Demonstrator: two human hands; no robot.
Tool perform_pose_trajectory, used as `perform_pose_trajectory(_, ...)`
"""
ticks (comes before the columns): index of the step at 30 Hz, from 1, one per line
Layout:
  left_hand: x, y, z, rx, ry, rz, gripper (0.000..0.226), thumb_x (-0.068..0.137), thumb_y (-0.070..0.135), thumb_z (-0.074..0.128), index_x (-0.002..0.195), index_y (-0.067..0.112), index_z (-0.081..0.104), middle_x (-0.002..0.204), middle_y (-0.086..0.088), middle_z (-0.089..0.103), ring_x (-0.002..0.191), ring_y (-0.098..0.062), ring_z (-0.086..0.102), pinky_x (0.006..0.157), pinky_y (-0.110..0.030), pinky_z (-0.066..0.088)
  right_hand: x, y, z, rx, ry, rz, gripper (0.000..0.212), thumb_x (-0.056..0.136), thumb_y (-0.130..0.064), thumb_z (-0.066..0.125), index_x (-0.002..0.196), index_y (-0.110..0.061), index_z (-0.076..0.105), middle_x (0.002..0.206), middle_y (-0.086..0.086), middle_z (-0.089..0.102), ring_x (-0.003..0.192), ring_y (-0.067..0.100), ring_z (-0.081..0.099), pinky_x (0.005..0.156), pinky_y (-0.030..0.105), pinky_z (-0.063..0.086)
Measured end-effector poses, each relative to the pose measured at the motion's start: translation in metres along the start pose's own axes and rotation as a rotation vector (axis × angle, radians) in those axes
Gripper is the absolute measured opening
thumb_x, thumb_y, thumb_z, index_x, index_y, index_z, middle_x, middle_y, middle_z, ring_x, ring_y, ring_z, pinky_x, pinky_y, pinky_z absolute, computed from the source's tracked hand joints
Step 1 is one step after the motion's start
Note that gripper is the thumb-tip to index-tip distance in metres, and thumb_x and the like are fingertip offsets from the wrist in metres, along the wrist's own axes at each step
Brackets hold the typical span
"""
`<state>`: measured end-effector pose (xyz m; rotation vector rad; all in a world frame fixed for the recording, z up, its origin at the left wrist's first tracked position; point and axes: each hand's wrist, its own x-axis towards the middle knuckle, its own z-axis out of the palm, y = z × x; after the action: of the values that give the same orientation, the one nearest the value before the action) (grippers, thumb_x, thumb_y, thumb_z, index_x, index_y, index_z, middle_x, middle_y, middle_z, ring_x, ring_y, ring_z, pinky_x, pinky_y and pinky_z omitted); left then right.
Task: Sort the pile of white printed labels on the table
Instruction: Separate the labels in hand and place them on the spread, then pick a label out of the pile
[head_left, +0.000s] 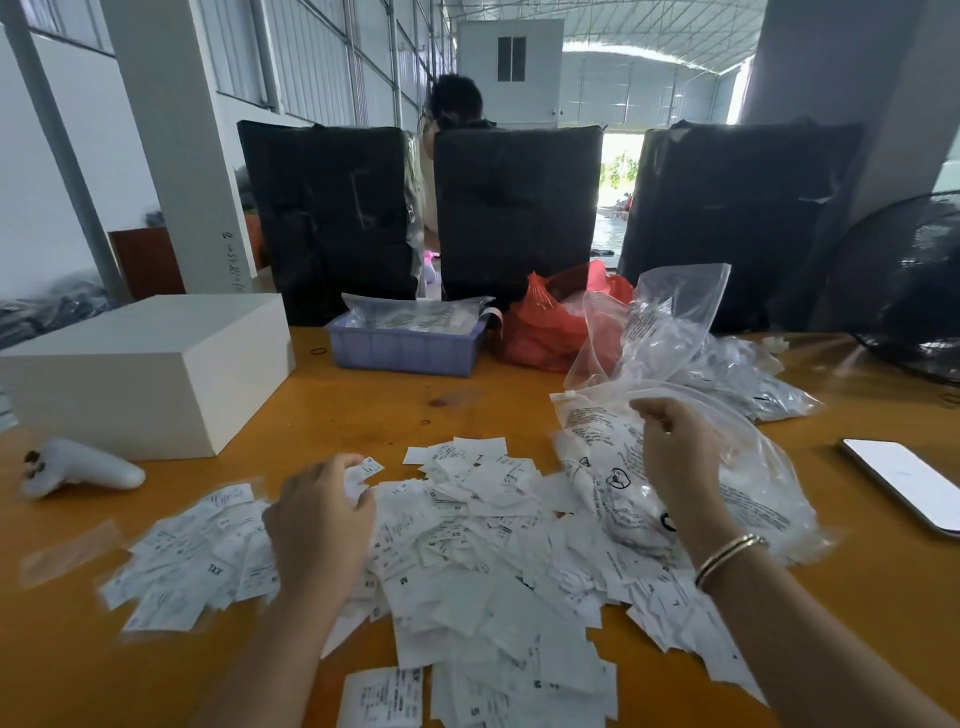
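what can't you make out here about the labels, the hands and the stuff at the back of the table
Head view, the only one:
- Small print on the pile of labels: too small and blurred; only a few size letters read.
- Left hand: holds a few labels; its back hides how many.
- Right hand: fingers curled at the clear bag, grip unclear.
- Purple tray: contents covered by plastic.
- Red bag: contents hidden.
- Phone: cut by the right edge.

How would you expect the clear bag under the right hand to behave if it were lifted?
The clear bag is thin wrinkled film, so it would probably flop and sag. It looks light and likely slippery. The right hand hovers above it, fingers curled.
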<state>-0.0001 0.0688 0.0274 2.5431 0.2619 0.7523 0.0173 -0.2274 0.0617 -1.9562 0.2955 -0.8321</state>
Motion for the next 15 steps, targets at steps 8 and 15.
perform_pose_trajectory(8, -0.013, 0.019, 0.008, -0.018, -0.037, 0.235, 0.027, 0.089, 0.026, 0.062, 0.116, 0.023, 0.064, 0.118, 0.005, 0.064, 0.111, -0.017, 0.053, 0.091, -0.031, 0.038, 0.033, 0.038, 0.000, -0.816, -0.480, -0.020, 0.021, 0.091, -0.030, 0.053, 0.076, -0.015, 0.056, 0.090, 0.007, 0.063, 0.078, 0.021, 0.054, 0.066, 0.027, 0.039)
perform_pose_trajectory(15, -0.014, 0.018, 0.011, -0.013, -0.067, 0.278, 0.021, 0.087, 0.022, 0.065, 0.108, 0.021, 0.069, 0.110, 0.003, 0.068, 0.109, -0.021, 0.057, 0.090, -0.035, 0.042, 0.023, 0.036, 0.000, -0.714, -0.345, -0.005, 0.014, 0.085, -0.031, 0.061, 0.079, -0.019, 0.060, 0.071, -0.005, 0.051, 0.071, 0.016, 0.049, 0.068, 0.029, 0.037)
